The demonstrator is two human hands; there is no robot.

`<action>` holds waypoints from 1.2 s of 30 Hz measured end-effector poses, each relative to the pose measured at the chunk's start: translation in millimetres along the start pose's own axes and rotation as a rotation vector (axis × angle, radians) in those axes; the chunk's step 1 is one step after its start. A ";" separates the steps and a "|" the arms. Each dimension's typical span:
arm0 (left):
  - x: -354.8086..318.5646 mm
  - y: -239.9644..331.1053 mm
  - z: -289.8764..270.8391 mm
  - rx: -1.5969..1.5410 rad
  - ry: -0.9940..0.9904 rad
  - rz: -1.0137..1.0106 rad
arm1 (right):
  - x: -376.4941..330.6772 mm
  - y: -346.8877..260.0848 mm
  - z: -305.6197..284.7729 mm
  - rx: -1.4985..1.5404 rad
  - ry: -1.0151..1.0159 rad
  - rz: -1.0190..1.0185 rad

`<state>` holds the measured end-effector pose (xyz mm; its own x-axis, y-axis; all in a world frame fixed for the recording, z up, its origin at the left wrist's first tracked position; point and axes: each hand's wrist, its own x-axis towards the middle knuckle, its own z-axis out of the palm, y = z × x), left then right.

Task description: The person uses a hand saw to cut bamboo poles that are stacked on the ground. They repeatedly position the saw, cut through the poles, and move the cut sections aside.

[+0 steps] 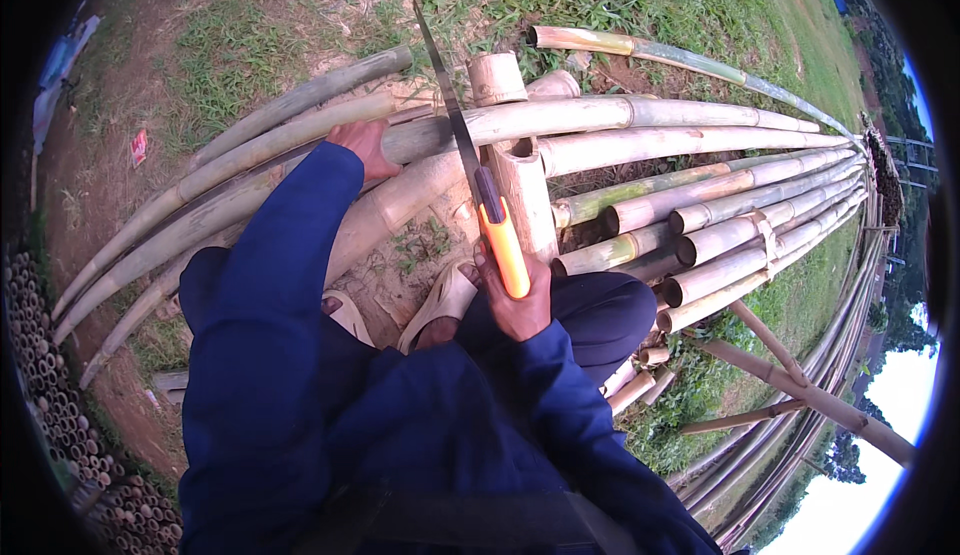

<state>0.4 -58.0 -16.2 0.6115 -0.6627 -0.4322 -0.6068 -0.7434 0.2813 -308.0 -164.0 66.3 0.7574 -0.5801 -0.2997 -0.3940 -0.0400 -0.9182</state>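
My right hand (pixel 518 293) is closed round the orange and black handle of a handsaw (pixel 505 245). Its long dark blade points away from me and crosses a thick pale bamboo pole (pixel 570 118). My left hand (pixel 366 145) grips that pole to the left of the blade, its fingers partly hidden behind the pole and the blue sleeve. The pole lies across a short upright bamboo post (pixel 522 195) and beside a bamboo stub (pixel 496 77). Whether the teeth have cut into the pole I cannot tell.
Several cut bamboo poles (pixel 730 240) lie to the right, their open ends toward me. More long poles (pixel 200 190) stretch left under my left arm. Stacked bamboo ends (pixel 55 385) fill the lower left. My sandals (pixel 440 305) rest on bare soil near a thick bamboo piece (pixel 385 217).
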 end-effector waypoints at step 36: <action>8.2 -5.4 7.8 -0.031 0.072 0.009 | -17.0 -24.9 -16.1 -0.064 -0.022 -0.054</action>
<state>4.7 -58.8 -27.9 0.6418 -0.6733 -0.3670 -0.5971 -0.7391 0.3119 -319.4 -166.3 98.4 0.7894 -0.5578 -0.2565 -0.3842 -0.1230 -0.9150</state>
